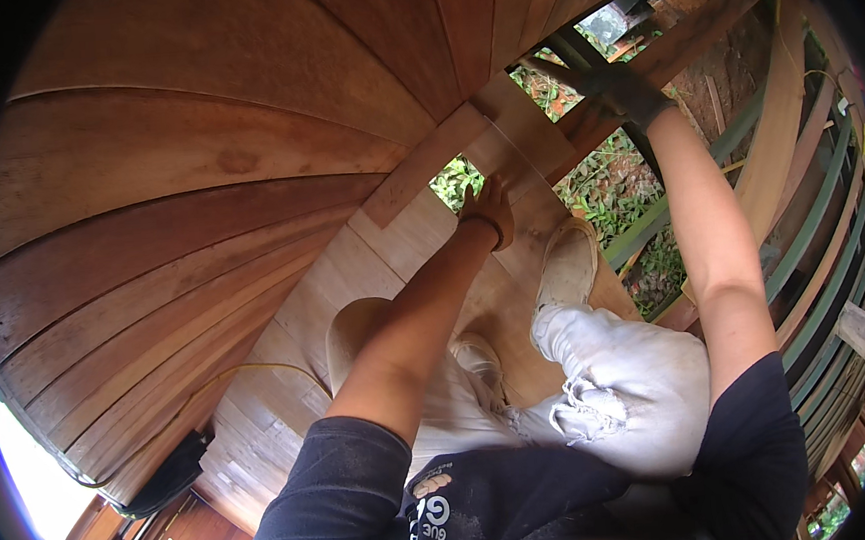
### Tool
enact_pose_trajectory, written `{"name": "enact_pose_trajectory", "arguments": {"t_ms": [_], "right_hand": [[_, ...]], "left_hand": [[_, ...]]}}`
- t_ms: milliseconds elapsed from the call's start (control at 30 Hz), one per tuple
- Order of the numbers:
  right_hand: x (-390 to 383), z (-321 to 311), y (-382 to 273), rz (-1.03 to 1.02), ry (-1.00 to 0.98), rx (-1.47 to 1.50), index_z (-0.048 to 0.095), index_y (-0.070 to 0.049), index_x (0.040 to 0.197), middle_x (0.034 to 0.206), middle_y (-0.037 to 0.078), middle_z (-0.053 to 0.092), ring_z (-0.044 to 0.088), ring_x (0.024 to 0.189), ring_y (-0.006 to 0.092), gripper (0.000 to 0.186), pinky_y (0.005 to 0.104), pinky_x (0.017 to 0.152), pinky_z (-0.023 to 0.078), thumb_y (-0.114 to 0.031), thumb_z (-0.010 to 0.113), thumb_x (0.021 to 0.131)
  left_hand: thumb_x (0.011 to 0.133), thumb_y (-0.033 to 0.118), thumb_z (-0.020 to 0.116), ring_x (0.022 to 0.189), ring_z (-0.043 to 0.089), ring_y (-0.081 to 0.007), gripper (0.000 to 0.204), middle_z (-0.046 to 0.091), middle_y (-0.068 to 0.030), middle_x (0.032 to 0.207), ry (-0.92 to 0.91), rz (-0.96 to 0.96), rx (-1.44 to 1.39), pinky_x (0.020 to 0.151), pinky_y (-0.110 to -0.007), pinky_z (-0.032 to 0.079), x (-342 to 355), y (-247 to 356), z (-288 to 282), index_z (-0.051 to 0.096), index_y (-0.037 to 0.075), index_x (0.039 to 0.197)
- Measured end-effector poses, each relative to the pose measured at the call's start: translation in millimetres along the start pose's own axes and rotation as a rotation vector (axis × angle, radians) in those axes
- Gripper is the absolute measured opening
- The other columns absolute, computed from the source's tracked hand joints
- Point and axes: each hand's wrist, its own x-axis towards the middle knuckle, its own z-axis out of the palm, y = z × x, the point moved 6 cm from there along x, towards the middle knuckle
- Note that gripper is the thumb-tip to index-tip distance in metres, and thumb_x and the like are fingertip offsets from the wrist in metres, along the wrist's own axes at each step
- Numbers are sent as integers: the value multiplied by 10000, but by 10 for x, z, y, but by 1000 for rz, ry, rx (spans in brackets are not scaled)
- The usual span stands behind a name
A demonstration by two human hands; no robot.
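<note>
The left hand (489,211), bare, presses down on a pale wooden floorboard (420,236) right at the edge of an open gap (458,180) in the decking, through which green plants show far below. Its fingers appear curled against the board's edge, though whether they truly grip it or only rest there cannot be told. The right hand (629,91), in a dark glove, reaches further out and is clenched around a dark beam (579,74) beside a reddish timber rail (697,36).

Moving outward, the person crouches with both shoes on the pale boards: the right shoe (566,266) sits just beside the open side of the floor, the left shoe (477,355) tucked under the knees. A short reddish plank (423,165) lies across the boards next to the gap. A yellow cable (249,373) trails over the floor to a dark device (166,474) at the lower left. A broad curved wall of red-brown planks (196,186) fills the left.

The likely risk here is a fall: weight leans toward the gap and the unguarded edge, so a loose board or a slipping shoe could drop the person, or the board, through.
</note>
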Motion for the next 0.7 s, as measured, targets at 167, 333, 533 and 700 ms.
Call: {"name": "enact_pose_trajectory", "arguments": {"t_ms": [167, 333, 533, 700], "right_hand": [[-55, 87, 64, 99, 84, -343, 428, -235, 1562, 1408, 54, 577, 638, 874, 93, 725, 287, 541, 475, -158, 706, 897], [77, 60, 657, 287, 6, -241, 646, -80, 959, 663, 13, 543, 488, 493, 98, 566, 244, 464, 397, -634, 711, 860], [364, -228, 1065, 30, 185, 39, 691, -33, 1125, 672, 51, 593, 545, 522, 161, 336, 324, 501, 465, -305, 663, 930], [197, 26, 781, 191, -64, 1, 660, -17, 1167, 819, 65, 659, 615, 621, 124, 338, 296, 551, 502, -274, 664, 946]], "left_hand": [[943, 184, 508, 1594, 87, -281, 703, 89, -160, 1718, 16, 31, -85, 1255, -572, 158, 21, -84, 16, 296, -6, 1585], [962, 233, 519, 1588, 116, -271, 636, 149, -107, 1714, 25, 81, -121, 1237, -586, 216, 39, -210, -114, 384, 27, 1548], [947, 189, 575, 1533, 279, -296, 675, 247, -111, 1682, 174, -37, -226, 1239, -514, 262, -27, -472, -175, 352, 36, 1566], [959, 246, 554, 1561, 214, -301, 677, 213, -76, 1695, 258, -77, -112, 1223, -555, 262, 48, -412, -34, 344, 57, 1575]]}}
